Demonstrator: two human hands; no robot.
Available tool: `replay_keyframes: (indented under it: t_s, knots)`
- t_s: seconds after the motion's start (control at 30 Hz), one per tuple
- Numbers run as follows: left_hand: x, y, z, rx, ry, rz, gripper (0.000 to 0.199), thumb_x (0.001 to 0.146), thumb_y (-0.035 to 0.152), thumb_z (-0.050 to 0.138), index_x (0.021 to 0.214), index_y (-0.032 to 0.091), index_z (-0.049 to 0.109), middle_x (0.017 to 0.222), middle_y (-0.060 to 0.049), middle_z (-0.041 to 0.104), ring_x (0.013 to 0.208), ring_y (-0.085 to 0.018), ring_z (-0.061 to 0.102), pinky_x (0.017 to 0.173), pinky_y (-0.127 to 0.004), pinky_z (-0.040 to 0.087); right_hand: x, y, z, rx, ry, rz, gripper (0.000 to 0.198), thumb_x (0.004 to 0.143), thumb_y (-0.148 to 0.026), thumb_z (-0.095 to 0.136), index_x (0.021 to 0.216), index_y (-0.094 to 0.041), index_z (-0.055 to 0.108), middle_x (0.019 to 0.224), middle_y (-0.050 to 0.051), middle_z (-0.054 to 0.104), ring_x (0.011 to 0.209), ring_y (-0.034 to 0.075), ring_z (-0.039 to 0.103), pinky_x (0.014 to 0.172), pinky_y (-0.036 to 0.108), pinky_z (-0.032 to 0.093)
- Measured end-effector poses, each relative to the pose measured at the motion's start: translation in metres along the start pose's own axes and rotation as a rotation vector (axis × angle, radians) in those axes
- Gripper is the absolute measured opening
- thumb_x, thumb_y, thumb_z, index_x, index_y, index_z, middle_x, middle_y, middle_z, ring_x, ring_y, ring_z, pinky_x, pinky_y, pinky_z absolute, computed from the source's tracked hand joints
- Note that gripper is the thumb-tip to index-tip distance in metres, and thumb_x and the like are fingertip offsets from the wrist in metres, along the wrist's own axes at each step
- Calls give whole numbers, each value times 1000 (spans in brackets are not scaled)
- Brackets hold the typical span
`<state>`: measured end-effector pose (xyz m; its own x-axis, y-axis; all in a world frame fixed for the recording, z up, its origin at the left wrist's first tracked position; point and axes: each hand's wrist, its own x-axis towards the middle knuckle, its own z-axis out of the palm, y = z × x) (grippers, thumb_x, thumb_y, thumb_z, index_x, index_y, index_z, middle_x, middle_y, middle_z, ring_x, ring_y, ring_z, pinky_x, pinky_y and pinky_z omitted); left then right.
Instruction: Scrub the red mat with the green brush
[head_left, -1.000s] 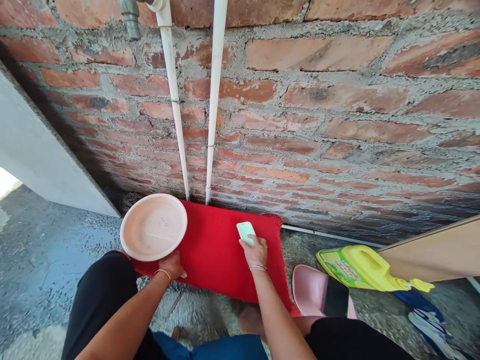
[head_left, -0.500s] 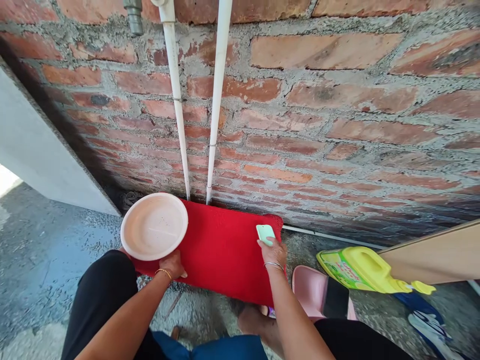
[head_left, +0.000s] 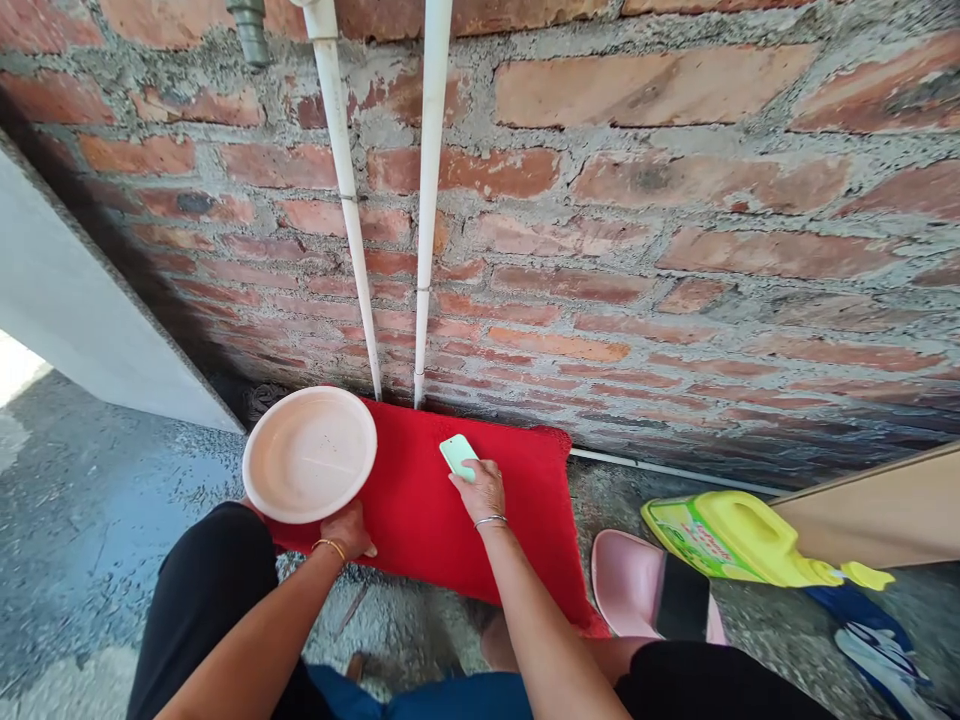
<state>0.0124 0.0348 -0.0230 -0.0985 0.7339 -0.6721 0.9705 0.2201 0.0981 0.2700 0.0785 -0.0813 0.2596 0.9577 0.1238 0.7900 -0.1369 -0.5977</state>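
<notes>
My right hand (head_left: 481, 488) is closed around a flat mint-green scrub brush (head_left: 457, 455) with rounded corners; its underside is hidden. The brush is over the right-middle part of a red cloth (head_left: 420, 510), which lies spread over a low surface by the wall. My left hand (head_left: 347, 528) is at the cloth's near edge, below the basin rim, with its thumb showing and most fingers hidden; it appears to grip the cloth. A pale pink basin (head_left: 311, 455) sits on the left end of the cloth, with only slight marks visible inside.
A brick wall (head_left: 570, 280) with two white pipes (head_left: 427, 230) rises behind the cloth. On the right are a pink dustpan-like object (head_left: 622, 580), a yellow detergent jug (head_left: 727, 540) on its side and a slipper (head_left: 877, 655). A pale panel (head_left: 112, 300) leans at left.
My right hand has moved left across the red cloth with the brush. The cloth's near right corner now shows farther out. My left hand and the basin have stayed in place.
</notes>
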Motion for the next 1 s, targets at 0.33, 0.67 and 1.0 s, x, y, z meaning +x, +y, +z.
replay_keyframes:
  t_s: [0.33,0.67,1.0]
  knots:
    - [0,1,0,-10,-1,-11,65,43,30,82,103,15,59,110,-16,66,106,-32,60,84,-37,48,18,52,-38,-60,88,264,39,66,-50,63,88,-18,69,81,7,56,77,21,53,76,34,42]
    - [-3,-1,-1,-34,24,3,59,41,23,82,96,16,60,105,-15,68,101,-31,63,82,-38,50,3,91,-74,-135,263,498,40,63,-46,66,91,-18,68,79,8,55,84,28,52,72,40,41]
    - [-1,0,1,-22,20,-5,58,42,27,81,96,18,59,106,-13,68,101,-29,62,80,-35,49,12,33,-30,-88,39,60,31,69,-45,63,85,-19,69,89,8,54,83,24,52,79,37,43]
